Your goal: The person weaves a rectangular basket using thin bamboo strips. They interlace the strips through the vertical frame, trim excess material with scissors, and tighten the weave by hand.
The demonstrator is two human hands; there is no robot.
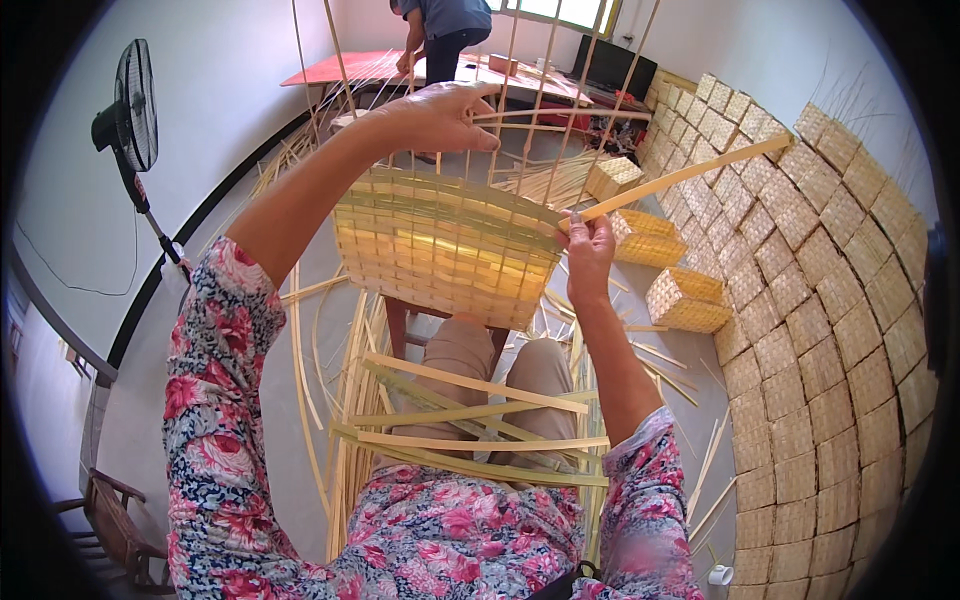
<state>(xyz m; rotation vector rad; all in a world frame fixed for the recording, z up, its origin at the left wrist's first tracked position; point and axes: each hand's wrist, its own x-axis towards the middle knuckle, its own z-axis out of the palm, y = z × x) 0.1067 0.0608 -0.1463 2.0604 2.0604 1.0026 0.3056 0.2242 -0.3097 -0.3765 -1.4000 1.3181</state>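
Observation:
A half-woven bamboo basket [450,250] stands before my knees, its upright stakes [535,90] rising above the weave. My left hand [450,115] reaches over its far side among the stakes, with thumb and fingers spread apart. A pale strip [560,114] runs right from beside that hand; whether the hand touches it I cannot tell. At the basket's right corner, my right hand [588,245] pinches a flat bamboo strip [690,178], whose long end points up to the right. Across my lap lie several loose strips [480,445], pale and green.
Stacked woven baskets [800,370] line the right wall, and a few single ones [690,300] sit on the floor beside them. Long strips [345,420] lie left of my legs. A fan [135,120] stands left. Another person [450,35] bends over a red table [330,68] at the back.

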